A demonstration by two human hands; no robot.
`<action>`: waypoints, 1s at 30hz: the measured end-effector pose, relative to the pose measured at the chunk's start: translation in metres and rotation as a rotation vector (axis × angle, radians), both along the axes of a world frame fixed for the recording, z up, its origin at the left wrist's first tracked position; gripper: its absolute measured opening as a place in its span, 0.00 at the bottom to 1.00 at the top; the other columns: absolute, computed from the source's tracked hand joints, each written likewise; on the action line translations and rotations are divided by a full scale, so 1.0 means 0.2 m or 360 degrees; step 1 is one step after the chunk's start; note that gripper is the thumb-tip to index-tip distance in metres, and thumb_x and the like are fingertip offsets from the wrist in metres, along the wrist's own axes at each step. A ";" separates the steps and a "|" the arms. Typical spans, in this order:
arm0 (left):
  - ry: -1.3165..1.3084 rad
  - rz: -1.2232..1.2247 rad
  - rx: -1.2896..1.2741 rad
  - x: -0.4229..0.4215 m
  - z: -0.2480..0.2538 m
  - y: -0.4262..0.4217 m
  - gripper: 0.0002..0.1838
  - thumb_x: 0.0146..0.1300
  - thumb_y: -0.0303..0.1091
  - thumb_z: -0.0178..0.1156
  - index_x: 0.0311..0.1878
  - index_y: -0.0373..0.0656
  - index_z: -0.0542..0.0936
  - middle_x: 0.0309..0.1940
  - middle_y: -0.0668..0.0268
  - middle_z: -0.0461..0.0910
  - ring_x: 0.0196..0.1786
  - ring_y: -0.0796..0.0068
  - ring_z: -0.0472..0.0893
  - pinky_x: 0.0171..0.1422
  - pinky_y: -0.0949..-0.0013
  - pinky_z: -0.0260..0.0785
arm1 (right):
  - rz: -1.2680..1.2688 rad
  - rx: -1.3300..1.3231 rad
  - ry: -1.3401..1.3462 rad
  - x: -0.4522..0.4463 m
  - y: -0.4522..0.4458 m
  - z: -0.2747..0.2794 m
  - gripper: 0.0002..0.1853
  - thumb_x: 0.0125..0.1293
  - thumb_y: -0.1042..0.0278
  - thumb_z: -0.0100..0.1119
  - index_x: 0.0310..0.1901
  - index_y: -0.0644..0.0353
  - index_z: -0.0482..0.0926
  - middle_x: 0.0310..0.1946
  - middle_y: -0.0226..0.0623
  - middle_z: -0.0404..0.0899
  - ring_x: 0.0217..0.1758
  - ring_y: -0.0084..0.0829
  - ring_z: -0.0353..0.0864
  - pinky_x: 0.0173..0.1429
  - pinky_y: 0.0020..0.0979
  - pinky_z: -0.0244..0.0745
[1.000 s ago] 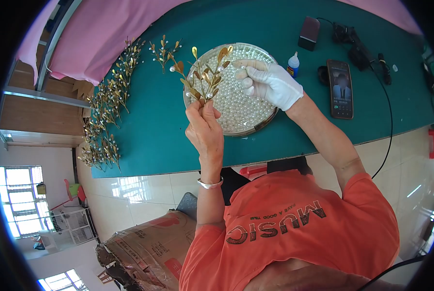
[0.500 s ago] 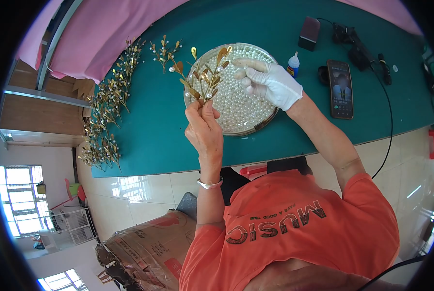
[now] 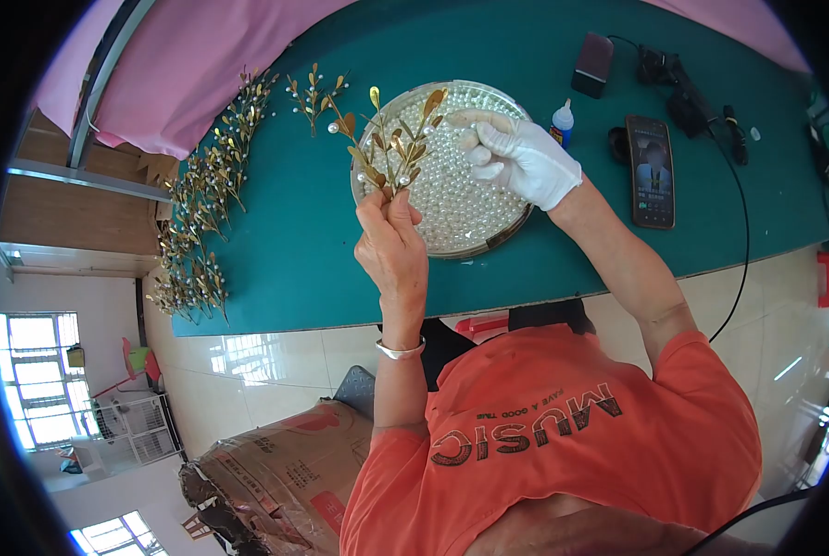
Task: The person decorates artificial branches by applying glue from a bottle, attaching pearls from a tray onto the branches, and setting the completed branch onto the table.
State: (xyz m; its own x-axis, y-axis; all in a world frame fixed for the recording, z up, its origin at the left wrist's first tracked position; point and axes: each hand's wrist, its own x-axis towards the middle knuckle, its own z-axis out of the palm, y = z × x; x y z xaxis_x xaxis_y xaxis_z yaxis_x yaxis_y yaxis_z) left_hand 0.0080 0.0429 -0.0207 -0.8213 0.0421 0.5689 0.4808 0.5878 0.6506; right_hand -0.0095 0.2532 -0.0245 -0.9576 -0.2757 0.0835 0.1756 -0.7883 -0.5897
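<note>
My left hand (image 3: 391, 236) is closed around the stem of a branch with golden leaves (image 3: 376, 174) and a few white pearls on its tips. The branch stands upright above the left side of a round tray (image 3: 360, 202) full of pearl beads (image 3: 456, 208). Over the tray's upper right part is my right hand (image 3: 523, 159), in a white glove. Its thumb and fingers are pinched together beside the branch's leaves, and whatever may be between them is too small to make out.
More golden branches (image 3: 213, 199) lie in a row on the green table (image 3: 285, 269), with a small one (image 3: 314, 97) behind the tray. Right of it are a glue bottle (image 3: 561, 125), a phone (image 3: 653, 171), a dark speaker (image 3: 591, 65) and cables (image 3: 678, 88). A cardboard box (image 3: 289, 468) stands below.
My right hand has shifted slightly right, away from the branch, and its fingers have curled in more. My left hand still holds the branch, nearly unmoved.
</note>
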 end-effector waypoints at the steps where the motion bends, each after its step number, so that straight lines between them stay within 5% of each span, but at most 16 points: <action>1: 0.0005 -0.0003 -0.0011 0.00 0.00 0.00 0.08 0.74 0.31 0.55 0.48 0.37 0.72 0.22 0.68 0.80 0.24 0.76 0.79 0.29 0.71 0.69 | 0.0000 0.0000 0.0000 0.00 0.00 0.00 0.24 0.75 0.66 0.53 0.67 0.69 0.65 0.41 0.32 0.75 0.37 0.18 0.68 0.36 0.18 0.65; 7: 0.0010 -0.0006 -0.0014 0.00 0.00 0.00 0.08 0.74 0.32 0.56 0.48 0.37 0.72 0.22 0.68 0.80 0.24 0.75 0.79 0.29 0.70 0.69 | -0.0042 0.0124 0.0013 0.01 0.00 0.01 0.22 0.76 0.68 0.53 0.66 0.69 0.67 0.42 0.35 0.76 0.37 0.19 0.72 0.37 0.19 0.71; 13: 0.0147 -0.0007 -0.0134 -0.01 -0.04 0.01 0.09 0.70 0.29 0.60 0.47 0.37 0.73 0.21 0.65 0.80 0.23 0.69 0.82 0.26 0.69 0.70 | -0.0305 0.0753 0.0050 0.06 -0.04 0.08 0.18 0.76 0.67 0.53 0.62 0.65 0.74 0.44 0.37 0.81 0.35 0.17 0.74 0.39 0.19 0.72; 21: 0.0087 -0.0058 -0.0069 0.02 -0.04 0.05 0.09 0.70 0.29 0.60 0.47 0.37 0.73 0.21 0.65 0.80 0.23 0.69 0.82 0.26 0.69 0.70 | -0.0609 0.1112 0.0221 0.09 -0.07 0.09 0.16 0.72 0.67 0.60 0.57 0.65 0.80 0.46 0.35 0.85 0.47 0.23 0.83 0.49 0.24 0.79; 30: 0.0121 -0.0071 -0.0123 0.02 -0.04 0.07 0.08 0.71 0.29 0.59 0.48 0.38 0.72 0.21 0.66 0.80 0.22 0.68 0.81 0.26 0.68 0.70 | -0.0526 0.1245 0.0320 0.08 -0.04 0.07 0.18 0.71 0.60 0.62 0.55 0.62 0.81 0.41 0.30 0.84 0.38 0.18 0.80 0.38 0.20 0.72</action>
